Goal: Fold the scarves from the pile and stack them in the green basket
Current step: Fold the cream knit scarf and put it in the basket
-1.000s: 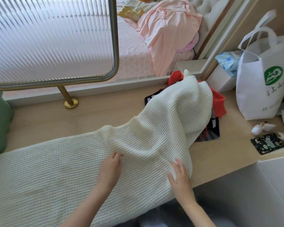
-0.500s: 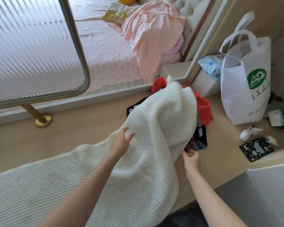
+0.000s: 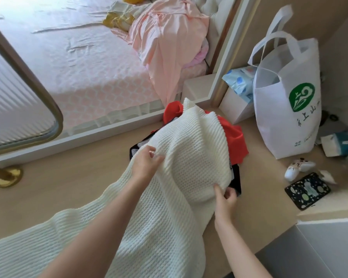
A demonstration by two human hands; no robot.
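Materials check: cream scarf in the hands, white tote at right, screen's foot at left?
Cream scarf: chunky knit, probably wool or acrylic; raised ribbed rows, matte.
White tote: looks like non-woven fabric; stiff, matte, holds its shape.
Screen's foot: metal by the look, brass-coloured; glossy highlights.

left grip [image 3: 147, 165] and right grip [image 3: 227, 199] both curled in a pinch (forearms bare, reaching forward).

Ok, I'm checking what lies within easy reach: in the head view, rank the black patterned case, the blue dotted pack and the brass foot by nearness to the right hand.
1. black patterned case: just to the right of the right hand, at the near edge.
2. blue dotted pack: farther back, at the rear right.
3. brass foot: far off on the left side.
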